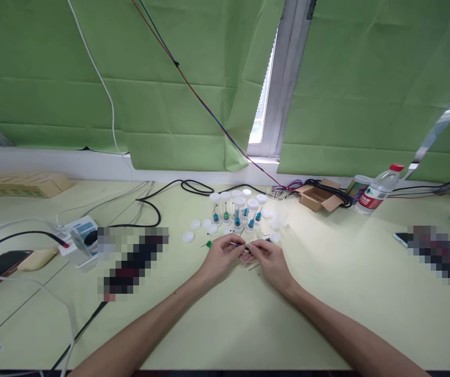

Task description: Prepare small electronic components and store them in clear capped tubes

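My left hand and my right hand meet over the table, fingertips closed in pinches. Between them is a small dark part with a thin pin-like end, too small to name. Just beyond stand several clear tubes with white caps, most holding blue pieces with thin stems. One tube contains a green piece. Close to my left hand lies another small green piece with a thin stem. Loose white round caps are scattered left of the tubes, and more lie to the right.
A white power strip with cables sits at left. Behind the tubes runs a black cable. An open cardboard box, a can and a water bottle stand back right. A phone lies at right.
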The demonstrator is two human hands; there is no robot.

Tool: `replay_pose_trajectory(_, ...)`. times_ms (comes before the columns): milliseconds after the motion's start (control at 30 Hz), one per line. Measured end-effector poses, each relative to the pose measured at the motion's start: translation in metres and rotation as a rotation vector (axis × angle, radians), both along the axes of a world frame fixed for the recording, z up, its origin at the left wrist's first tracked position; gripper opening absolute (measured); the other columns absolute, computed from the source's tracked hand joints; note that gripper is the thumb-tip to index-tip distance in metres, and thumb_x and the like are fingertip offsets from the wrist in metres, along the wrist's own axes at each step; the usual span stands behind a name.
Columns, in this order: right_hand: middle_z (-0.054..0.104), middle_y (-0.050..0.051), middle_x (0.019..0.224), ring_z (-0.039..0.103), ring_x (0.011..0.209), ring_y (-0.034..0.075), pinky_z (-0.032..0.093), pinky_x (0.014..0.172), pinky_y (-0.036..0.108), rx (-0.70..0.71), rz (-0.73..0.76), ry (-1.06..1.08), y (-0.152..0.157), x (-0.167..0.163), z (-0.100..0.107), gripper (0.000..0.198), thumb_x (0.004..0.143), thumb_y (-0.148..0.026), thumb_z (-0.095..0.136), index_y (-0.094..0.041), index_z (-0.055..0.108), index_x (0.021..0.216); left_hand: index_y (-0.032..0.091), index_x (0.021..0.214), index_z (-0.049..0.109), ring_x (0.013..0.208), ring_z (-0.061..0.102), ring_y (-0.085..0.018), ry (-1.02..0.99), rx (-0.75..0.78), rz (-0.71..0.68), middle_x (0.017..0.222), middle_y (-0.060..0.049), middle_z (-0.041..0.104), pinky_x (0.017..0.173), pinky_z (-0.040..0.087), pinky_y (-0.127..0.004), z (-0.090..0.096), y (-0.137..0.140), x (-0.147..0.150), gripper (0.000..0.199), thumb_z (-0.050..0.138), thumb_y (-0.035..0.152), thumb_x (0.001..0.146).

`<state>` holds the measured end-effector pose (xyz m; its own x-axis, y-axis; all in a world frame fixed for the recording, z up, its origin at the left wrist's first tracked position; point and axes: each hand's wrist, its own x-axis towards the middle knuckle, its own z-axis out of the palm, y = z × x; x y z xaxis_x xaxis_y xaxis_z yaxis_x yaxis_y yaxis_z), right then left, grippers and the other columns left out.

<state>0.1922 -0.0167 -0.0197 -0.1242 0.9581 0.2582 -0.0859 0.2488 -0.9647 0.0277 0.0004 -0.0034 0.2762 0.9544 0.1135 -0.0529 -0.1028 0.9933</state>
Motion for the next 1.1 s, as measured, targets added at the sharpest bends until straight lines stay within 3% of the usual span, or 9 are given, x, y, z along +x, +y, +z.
replay_pose_trajectory(333, 0.073, 0.007, 0.097, 0.072, 0.086, 0.025, 0.058, 0.085, 0.043, -0.005, 0.007, -0.002, 0.0009, -0.0008, -0.005, 0.026, 0.079, -0.039, 0.071, -0.02, 0.07, 0.096, 0.016, 0.083, 0.068, 0.063, 0.059, -0.013, -0.016, -0.02, 0.044, 0.075, -0.002, 0.064, 0.067, 0.049, -0.028, 0.0046, 0.0005, -0.001, 0.016, 0.072, 0.028, 0.074)
replay_pose_trajectory(733, 0.067, 0.001, 0.073, 0.068, 0.059, 0.018, 0.058, 0.054, 0.033, -0.045, 0.059, 0.011, -0.0008, -0.0026, -0.0044, 0.032, 0.088, -0.052, 0.057, -0.021, 0.052, 0.094, 0.016, 0.086, 0.07, 0.065, 0.062, -0.015, 0.019, 0.023, 0.011, 0.079, -0.004, 0.067, 0.069, 0.052, -0.03, 0.0047, 0.0009, -0.002, 0.016, 0.07, 0.028, 0.075)
replay_pose_trajectory(1100, 0.065, -0.001, 0.065, 0.065, 0.048, 0.017, 0.054, 0.044, 0.028, -0.066, 0.045, -0.025, -0.0017, -0.0025, -0.0038, 0.036, 0.089, -0.057, 0.051, -0.021, 0.046, 0.091, 0.017, 0.084, 0.068, 0.064, 0.062, -0.015, -0.016, -0.017, 0.012, 0.074, -0.002, 0.065, 0.068, 0.052, -0.029, 0.0031, -0.0003, 0.0006, 0.015, 0.071, 0.028, 0.074)
